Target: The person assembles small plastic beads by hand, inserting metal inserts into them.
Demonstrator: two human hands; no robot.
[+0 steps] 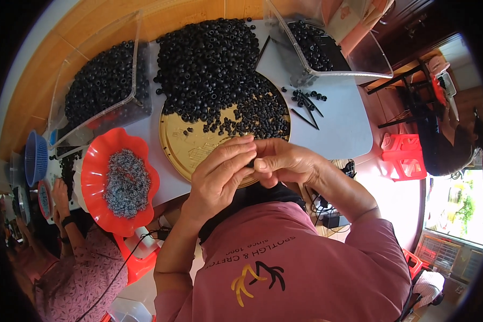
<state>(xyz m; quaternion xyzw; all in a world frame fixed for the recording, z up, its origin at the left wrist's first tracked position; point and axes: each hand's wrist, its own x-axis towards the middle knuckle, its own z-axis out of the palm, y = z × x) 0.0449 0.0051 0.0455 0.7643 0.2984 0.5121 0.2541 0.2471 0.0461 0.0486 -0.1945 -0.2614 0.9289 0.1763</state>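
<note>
Two hands meet at frame centre, just over the 6 o'clock rim of one round gold metal tray [183,140]. Left hand [217,174] and right hand [284,161] touch fingertip to fingertip, both grips narrow, pinched on one small black piece [251,163] between them; it is mostly hidden, shape can't be told.

Small black ring beads: too many to count, one big heap [212,59] spilling from the white counter [343,129] onto the tray, covering its 12 to 3 o'clock part. Beads look matte, round, with a centre hole.

Two clear plastic bins: left bin [72,70] at 10 o'clock, full of the same beads; right bin [359,59] at 1 o'clock, partly filled. A few thin black sticks [306,115] and several loose beads lie at 2 o'clock of the hands, just right of the tray.

One red scalloped plastic dish [94,172] at 9 o'clock holds a grey pile of tiny metal bits [124,182]. One blue mesh basket [35,155] sits further out at 9 o'clock. Another person's hand [60,196] shows at 8 o'clock.
</note>
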